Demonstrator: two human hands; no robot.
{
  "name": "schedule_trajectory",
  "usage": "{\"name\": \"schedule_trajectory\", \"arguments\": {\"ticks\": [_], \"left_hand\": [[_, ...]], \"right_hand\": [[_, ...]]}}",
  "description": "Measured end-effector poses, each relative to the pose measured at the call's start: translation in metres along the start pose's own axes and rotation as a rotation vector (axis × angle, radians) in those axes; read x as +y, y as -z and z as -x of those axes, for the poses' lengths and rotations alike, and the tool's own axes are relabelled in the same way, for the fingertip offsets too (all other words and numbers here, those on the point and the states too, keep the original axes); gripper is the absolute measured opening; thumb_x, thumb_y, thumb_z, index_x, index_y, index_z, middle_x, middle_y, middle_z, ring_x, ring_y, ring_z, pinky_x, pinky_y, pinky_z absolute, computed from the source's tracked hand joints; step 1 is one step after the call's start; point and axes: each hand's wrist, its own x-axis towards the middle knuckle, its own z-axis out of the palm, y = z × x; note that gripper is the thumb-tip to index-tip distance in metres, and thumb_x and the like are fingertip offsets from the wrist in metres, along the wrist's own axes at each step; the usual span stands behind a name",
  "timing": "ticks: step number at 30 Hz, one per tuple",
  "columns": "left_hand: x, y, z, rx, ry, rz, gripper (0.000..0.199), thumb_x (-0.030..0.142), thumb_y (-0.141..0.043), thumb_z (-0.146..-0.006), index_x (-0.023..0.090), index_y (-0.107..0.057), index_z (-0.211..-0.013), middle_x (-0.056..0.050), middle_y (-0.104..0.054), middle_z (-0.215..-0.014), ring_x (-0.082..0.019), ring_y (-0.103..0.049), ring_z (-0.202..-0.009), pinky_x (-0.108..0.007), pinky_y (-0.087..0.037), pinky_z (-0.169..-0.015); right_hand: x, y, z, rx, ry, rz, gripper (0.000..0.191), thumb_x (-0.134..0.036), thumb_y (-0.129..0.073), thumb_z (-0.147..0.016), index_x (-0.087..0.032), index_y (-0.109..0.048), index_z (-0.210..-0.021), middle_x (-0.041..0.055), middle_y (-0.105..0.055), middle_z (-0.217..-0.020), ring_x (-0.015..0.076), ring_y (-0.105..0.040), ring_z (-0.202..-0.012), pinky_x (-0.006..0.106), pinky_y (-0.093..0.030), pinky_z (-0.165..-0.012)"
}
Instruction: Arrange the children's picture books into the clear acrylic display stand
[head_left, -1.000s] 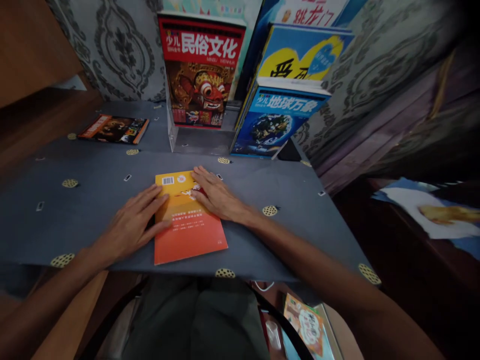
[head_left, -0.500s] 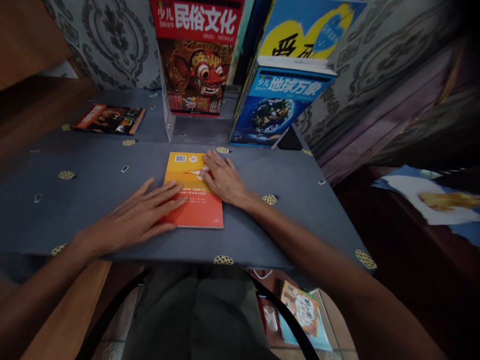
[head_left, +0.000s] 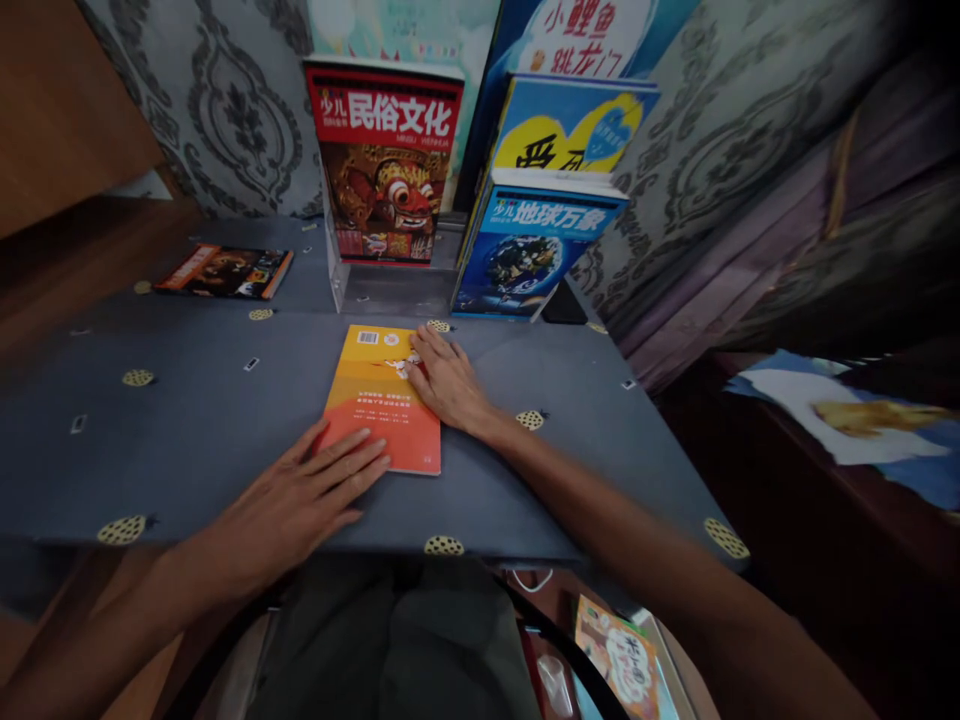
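Observation:
A thin yellow and orange book (head_left: pixel 390 395) lies flat on the grey-blue tablecloth (head_left: pixel 217 420), its barcode at the far left corner. My left hand (head_left: pixel 307 490) rests with stretched fingers over its near left corner. At the far right edge, my right hand (head_left: pixel 446 380) lies with its fingers on the cover and covers part of a small white drawing. Both hands are open, and neither grips the book.
Behind the book, clear acrylic holders (head_left: pixel 401 290) carry a red mask-cover book (head_left: pixel 386 165) and a blue globe-cover book (head_left: pixel 532 250). A dark book (head_left: pixel 225 272) lies at the left, a black flat object (head_left: pixel 564 305) at the back right. Below are more books (head_left: pixel 622 655).
My left hand has slid toward the near edge of the book, uncovering more of its printed text. My right hand stays at the far right edge. The view has tilted up slightly.

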Motion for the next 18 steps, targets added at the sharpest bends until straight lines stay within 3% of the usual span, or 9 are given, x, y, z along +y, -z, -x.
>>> {"name": "schedule_trajectory", "arguments": {"ticks": [4,8,10,13,15,18], "left_hand": [[-0.016,0.010,0.021,0.013,0.054,-0.004,0.056,0.039,-0.044,-0.106,0.034,-0.027,-0.159,-0.003,-0.048,-0.157,-0.021,-0.043,-0.146,-0.049,-0.027,-0.126],[-0.029,0.012,0.022,0.031,0.158,0.073,0.045,0.036,-0.043,-0.105,0.038,-0.046,-0.150,-0.002,-0.040,-0.162,-0.024,-0.043,-0.147,-0.049,-0.039,-0.120],[-0.036,0.011,0.014,0.040,0.259,0.101,0.044,0.040,-0.044,-0.104,0.035,-0.052,-0.147,-0.005,-0.041,-0.161,-0.028,-0.043,-0.146,-0.051,-0.042,-0.117],[-0.045,0.008,-0.007,0.002,0.393,0.136,0.052,0.048,-0.043,-0.103,0.027,-0.046,-0.151,-0.010,-0.046,-0.158,-0.030,-0.042,-0.147,-0.054,-0.041,-0.117],[-0.050,0.006,-0.024,-0.025,0.442,0.171,0.056,0.049,-0.042,-0.102,0.023,-0.044,-0.152,-0.012,-0.048,-0.156,-0.031,-0.040,-0.148,-0.054,-0.039,-0.118],[-0.054,0.006,-0.042,0.027,0.490,0.238,0.059,0.049,-0.041,-0.100,0.017,-0.046,-0.149,-0.015,-0.052,-0.153,-0.033,-0.045,-0.144,-0.055,-0.039,-0.117]], "right_hand": [[0.002,0.000,0.008,0.010,0.020,-0.014,0.055,-0.035,-0.039,-0.102,-0.006,-0.044,-0.149,0.0197,-0.031,-0.165,0.0305,-0.022,-0.156,0.056,-0.025,-0.124],[0.003,0.000,0.031,0.041,0.049,-0.006,0.055,-0.039,-0.038,-0.102,-0.009,-0.045,-0.148,0.0211,-0.031,-0.164,0.0351,-0.022,-0.155,0.058,-0.030,-0.122],[0.001,-0.001,0.047,0.044,0.032,0.011,0.060,-0.045,-0.038,-0.102,-0.010,-0.043,-0.150,0.0218,-0.030,-0.164,0.0381,-0.023,-0.154,0.062,-0.030,-0.121],[-0.004,-0.001,0.073,0.020,0.019,0.031,0.074,-0.059,-0.044,-0.098,-0.011,-0.036,-0.155,0.0227,-0.032,-0.163,0.0410,-0.024,-0.153,0.063,-0.027,-0.122],[-0.008,-0.001,0.087,0.002,0.054,0.035,0.079,-0.063,-0.048,-0.096,-0.014,-0.035,-0.156,0.0219,-0.037,-0.161,0.0411,-0.027,-0.152,0.065,-0.027,-0.122],[-0.014,-0.001,0.098,-0.005,0.093,0.044,0.081,-0.064,-0.052,-0.093,-0.015,-0.037,-0.156,0.0217,-0.042,-0.158,0.0412,-0.031,-0.151,0.066,-0.029,-0.121]]}}
